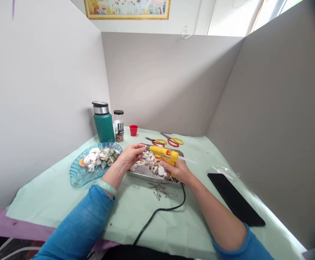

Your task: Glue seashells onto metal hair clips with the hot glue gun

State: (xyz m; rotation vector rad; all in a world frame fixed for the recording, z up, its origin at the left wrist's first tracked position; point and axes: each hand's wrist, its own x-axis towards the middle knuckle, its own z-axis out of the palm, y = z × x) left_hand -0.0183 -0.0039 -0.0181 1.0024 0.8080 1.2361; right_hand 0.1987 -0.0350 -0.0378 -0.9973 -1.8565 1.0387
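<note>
My right hand [177, 169] is wrapped round the handle of a yellow glue gun [164, 153], a clear glue stick jutting from its back end. The gun's nozzle points left and meets the fingertips of my left hand [132, 155]. Those fingers are pinched on something small and whitish, too small to name. Both hands are over a metal tray [157, 178] that holds many small shells and white pieces. At the left, a blue scalloped glass dish [78, 176] carries a heap of shells and coral-like pieces.
Behind stand a green bottle [103, 126], a jar [119, 126], a red cup [133, 130] and two pairs of scissors [172, 141]. Small metal clips [158, 191] and a black cord [160, 209] lie in front. At right is a black slab [235, 198]. Grey panels surround the table.
</note>
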